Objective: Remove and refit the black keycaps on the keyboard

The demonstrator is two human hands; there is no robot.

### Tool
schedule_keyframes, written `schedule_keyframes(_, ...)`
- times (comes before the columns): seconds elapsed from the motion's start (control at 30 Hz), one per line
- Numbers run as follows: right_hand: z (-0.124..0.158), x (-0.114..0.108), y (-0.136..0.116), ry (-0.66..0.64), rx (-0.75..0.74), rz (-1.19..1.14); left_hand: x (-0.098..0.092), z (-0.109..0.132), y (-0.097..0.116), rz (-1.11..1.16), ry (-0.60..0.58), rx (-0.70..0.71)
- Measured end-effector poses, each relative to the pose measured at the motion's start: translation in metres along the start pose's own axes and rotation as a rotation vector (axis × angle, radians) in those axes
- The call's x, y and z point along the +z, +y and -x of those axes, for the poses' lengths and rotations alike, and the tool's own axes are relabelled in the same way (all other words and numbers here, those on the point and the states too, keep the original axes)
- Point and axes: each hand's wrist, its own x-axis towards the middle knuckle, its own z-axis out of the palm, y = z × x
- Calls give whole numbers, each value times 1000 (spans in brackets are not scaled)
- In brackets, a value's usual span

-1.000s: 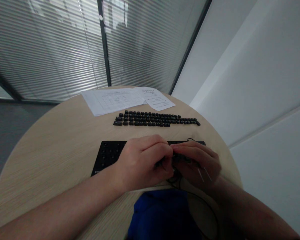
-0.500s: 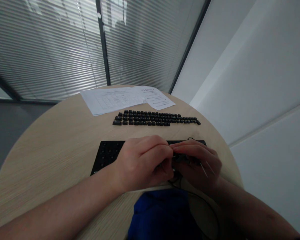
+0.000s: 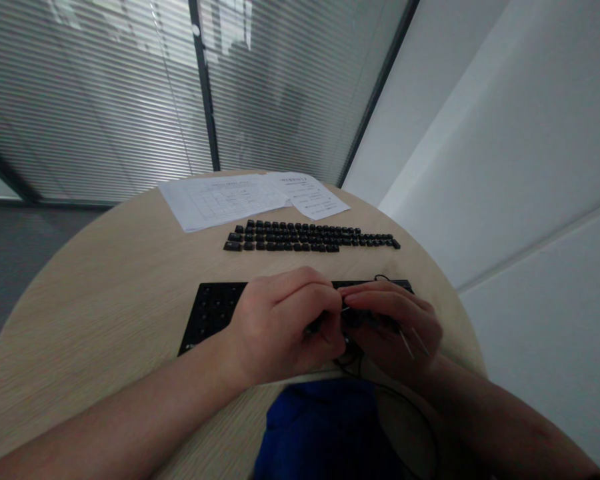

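A black keyboard (image 3: 216,308) lies at the near side of the table, many of its key positions bare. Over its middle, my left hand (image 3: 290,327) is closed in a pinch; what its fingertips grip is hidden. Touching it at the fingertips, my right hand (image 3: 403,320) curls over the keyboard's right part. Two thin metal wires, seemingly of a wire keycap puller (image 3: 406,341), stick out from between the right fingers. A short bit of wire also shows between the two hands.
Black keycaps (image 3: 300,238) lie in rows behind the keyboard. Printed sheets (image 3: 225,200) rest at the far edge of the round wooden table (image 3: 105,280). A black cable (image 3: 405,397) loops down over the near edge by blue clothing. A white wall stands right.
My left hand has shifted very slightly up and left, and more of the short wire shows between the hands. My right hand stays almost in place.
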Motion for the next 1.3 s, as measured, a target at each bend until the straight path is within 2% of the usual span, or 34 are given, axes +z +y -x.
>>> schedule_keyframes(0.23, -1, -1, 0, -4, -28, 25, 3, -1, 4, 70, 19, -85)
schedule_keyframes(0.47, 2, 1, 4, 3, -64, 64, 7, -1, 3, 117, -14, -181)
schedule_keyframes(0.73, -6, 3, 1, 8, -99, 100, 2, -4, 0, 88, -34, -134)
schedule_keyframes(0.93, -7, 4, -5, -3, -154, 3, -7, 0, 0, 41, -56, 10)
schedule_keyframes(1.07, -3, 4, -6, 12, -104, -56, -12, -2, 6, -8, -128, 41)
schedule_keyframes(1.3, -4, -7, -5, -77, 17, -134, -13, -6, 10, -126, -167, 122)
